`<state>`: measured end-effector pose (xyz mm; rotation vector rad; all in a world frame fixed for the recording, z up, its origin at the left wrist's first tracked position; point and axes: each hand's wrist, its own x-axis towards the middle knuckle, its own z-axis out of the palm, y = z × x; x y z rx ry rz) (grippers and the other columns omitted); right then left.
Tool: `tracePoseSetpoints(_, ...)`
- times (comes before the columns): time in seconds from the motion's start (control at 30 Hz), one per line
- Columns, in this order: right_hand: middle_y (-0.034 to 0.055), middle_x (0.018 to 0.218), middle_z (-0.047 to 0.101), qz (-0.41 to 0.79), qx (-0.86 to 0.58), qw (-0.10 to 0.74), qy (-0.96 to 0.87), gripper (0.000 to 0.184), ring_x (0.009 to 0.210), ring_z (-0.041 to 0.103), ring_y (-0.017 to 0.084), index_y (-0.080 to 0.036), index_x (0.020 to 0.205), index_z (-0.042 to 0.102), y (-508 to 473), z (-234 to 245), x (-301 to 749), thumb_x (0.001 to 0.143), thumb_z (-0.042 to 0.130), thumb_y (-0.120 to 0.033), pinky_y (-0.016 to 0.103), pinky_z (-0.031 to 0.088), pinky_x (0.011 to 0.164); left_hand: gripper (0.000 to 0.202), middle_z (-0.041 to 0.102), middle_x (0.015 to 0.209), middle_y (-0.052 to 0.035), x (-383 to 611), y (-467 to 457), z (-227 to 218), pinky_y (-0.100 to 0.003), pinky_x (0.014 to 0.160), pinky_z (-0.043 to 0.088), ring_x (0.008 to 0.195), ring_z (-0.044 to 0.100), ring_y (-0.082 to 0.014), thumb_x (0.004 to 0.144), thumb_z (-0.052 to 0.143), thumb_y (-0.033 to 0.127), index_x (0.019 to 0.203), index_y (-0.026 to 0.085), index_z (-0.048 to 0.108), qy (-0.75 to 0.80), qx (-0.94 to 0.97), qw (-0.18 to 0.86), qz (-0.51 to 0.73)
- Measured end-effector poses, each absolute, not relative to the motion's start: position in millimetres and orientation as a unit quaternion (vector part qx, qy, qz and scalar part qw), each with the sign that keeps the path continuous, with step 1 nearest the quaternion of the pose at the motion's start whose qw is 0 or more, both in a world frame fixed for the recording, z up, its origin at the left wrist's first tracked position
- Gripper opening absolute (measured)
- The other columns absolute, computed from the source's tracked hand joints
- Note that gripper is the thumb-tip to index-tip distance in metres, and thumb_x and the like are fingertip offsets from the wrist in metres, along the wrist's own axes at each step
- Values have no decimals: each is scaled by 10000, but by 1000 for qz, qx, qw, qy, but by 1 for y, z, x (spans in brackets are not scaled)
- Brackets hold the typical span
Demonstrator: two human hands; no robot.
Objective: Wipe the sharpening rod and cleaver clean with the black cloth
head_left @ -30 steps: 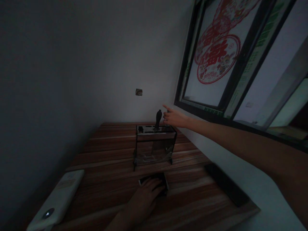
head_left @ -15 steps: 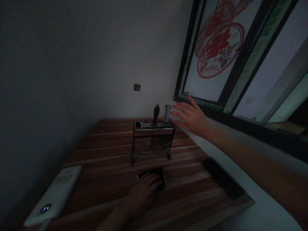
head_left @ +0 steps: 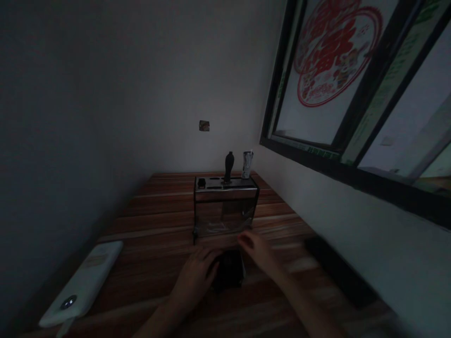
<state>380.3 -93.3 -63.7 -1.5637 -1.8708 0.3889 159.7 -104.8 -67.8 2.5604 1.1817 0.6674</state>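
As things lie now, two pieces stand in the metal rack (head_left: 234,193): a dark handle (head_left: 229,165) upright near the middle of its top, and a silvery piece (head_left: 247,165) toward 2 o'clock from the rack's centre. Slots beside the handle show nothing standing in them, so the rack looks only partly filled. The black box-like item (head_left: 229,274) lies outside it on the surface (head_left: 158,256), at 6 o'clock from the rack, and handling it seems unfinished. The left hand (head_left: 198,274) is at its 9 o'clock, grip bent over the near edge; whether it pinches or merely steadies the item I cannot tell. The right hand (head_left: 256,249) is at 1 o'clock, grip curled inward; contact and any small thing inside are too dim to tell. A white device (head_left: 86,281) lies well apart at 9 o'clock, a dark slab (head_left: 338,272) at 3.
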Motion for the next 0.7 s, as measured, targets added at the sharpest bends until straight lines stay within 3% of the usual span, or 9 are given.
tracePoseSetpoints(0.27,67,985,602,178,-616,314,-700,233,936,562,249,-232,902,600,-103,-80,382,710,647,-353,349,422,815,219,600,1083,-92,149,-89,-74,-399,870,429,988,561,-251,833,456,242,1004,189,581,530,827,52,179)
tracePoseSetpoints(0.47,40,970,567,211,-614,291,-703,265,956,526,235,-225,824,575,-106,-79,373,607,727,-206,320,397,804,191,599,1033,-107,152,-91,-75,-393,858,416,962,562,-255,814,473,262,956,170,562,544,823,72,146)
tracePoseSetpoints(0.7,-17,810,544,313,-571,348,-675,212,814,523,175,-218,808,489,-106,-79,373,671,598,-99,279,381,740,74,610,824,-45,154,-90,-76,-306,719,439,776,599,-201,819,439,232,842,191,496,522,813,177,190)
